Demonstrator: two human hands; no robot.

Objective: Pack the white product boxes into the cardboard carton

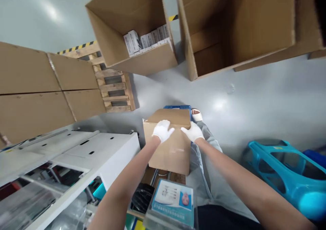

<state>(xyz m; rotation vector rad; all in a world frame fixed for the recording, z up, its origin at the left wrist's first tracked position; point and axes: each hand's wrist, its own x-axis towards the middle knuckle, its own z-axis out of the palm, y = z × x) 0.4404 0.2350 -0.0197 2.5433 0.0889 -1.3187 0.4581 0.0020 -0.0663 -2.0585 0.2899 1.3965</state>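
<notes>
A closed cardboard box [168, 152] sits right in front of my body, beside my legs. My left hand [163, 131], in a white glove, rests flat on the box near its far edge, with the thumb stretched apart. At the box's right edge my right hand [193, 131], also gloved in white, touches the cardboard with its thumb pointing inward. The fingers of both hands look stretched rather than wrapped round anything. A strip of clear tape [177, 150] shows faintly on the box. Part of a blue crate [177, 107] shows behind and beneath it.
Beyond stand an open carton [142, 65] with several small white boxes [133, 41] and a larger open carton [189, 50]. Stacked cartons [30, 74] and a wooden pallet [114, 87] are left, above a white machine [109, 152]. A turquoise plastic stool [275, 152] stands right; a labelled clear container [173, 203] is nearest.
</notes>
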